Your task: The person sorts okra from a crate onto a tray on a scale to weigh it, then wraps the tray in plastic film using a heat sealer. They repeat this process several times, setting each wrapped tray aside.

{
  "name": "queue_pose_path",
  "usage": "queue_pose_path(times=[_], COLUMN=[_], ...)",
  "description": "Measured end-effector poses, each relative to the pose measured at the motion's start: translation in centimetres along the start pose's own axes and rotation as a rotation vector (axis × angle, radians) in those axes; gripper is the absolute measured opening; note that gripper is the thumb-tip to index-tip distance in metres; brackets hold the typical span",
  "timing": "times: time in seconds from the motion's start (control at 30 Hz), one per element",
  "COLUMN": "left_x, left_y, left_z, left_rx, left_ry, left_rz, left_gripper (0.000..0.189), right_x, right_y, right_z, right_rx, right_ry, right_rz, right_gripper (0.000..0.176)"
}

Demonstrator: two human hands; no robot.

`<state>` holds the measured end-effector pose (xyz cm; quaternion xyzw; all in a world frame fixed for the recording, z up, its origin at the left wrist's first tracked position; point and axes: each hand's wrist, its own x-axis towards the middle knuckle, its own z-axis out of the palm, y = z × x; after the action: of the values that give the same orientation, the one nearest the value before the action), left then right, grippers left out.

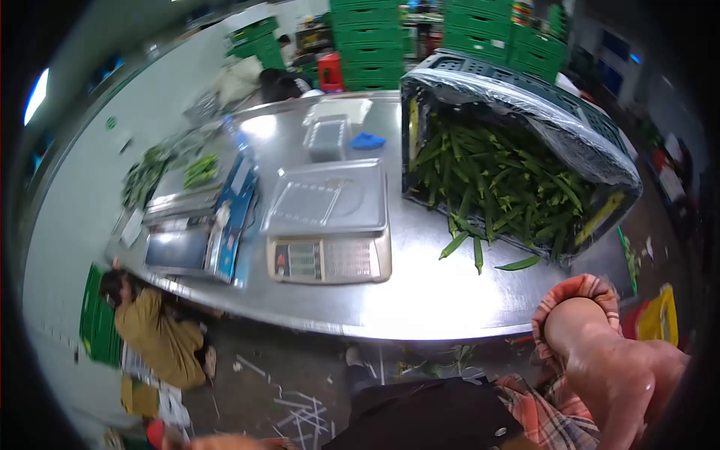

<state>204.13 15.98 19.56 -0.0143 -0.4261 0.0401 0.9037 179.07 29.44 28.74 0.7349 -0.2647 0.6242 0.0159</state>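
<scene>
My right hand [622, 367] is raised at the lower right, below a plaid cuff, just off the table's near edge. Its back faces me, and its fingers are bent out of sight. Only a sliver of my left hand [225, 442] shows at the bottom edge, with its fingers cut off and a small red thing beside it. On the metal table [420, 300] a plastic-lined crate [517, 86] leans on its side, full of okra [502, 176]. Several okra pods have spilled out in front. Left of it stands a weighing scale [330, 259] with a clear tray [304, 202] on its pan.
Clear plastic boxes [326, 139] and a blue crumpled item [367, 141] lie behind the scale. A machine with a dark screen [176, 251] and leafy greens [154, 172] occupy the left. A person in olive clothing [161, 337] crouches by a green crate. Green crates [367, 45] are stacked behind.
</scene>
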Motion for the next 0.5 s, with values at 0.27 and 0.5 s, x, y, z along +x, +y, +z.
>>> queue_pose_path(times=[0.27, 0.5], left_x=[-16.7, -28.9], left_y=[-26.9, -33.2], left_z=[2.4, 1.9], left_rx=[0.032, -0.075], left_ry=[-1.697, -2.111], left_rz=[-0.650, -0.231], left_gripper=[0.047, 0.030], right_x=[4.3, -7.1], right_y=[5.2, 7.7], right_z=[0.8, -3.2], right_rx=[-0.537, -1.122], right_ry=[0.046, -0.137], right_rz=[0.085, 0.730], right_gripper=[0.013, 0.017])
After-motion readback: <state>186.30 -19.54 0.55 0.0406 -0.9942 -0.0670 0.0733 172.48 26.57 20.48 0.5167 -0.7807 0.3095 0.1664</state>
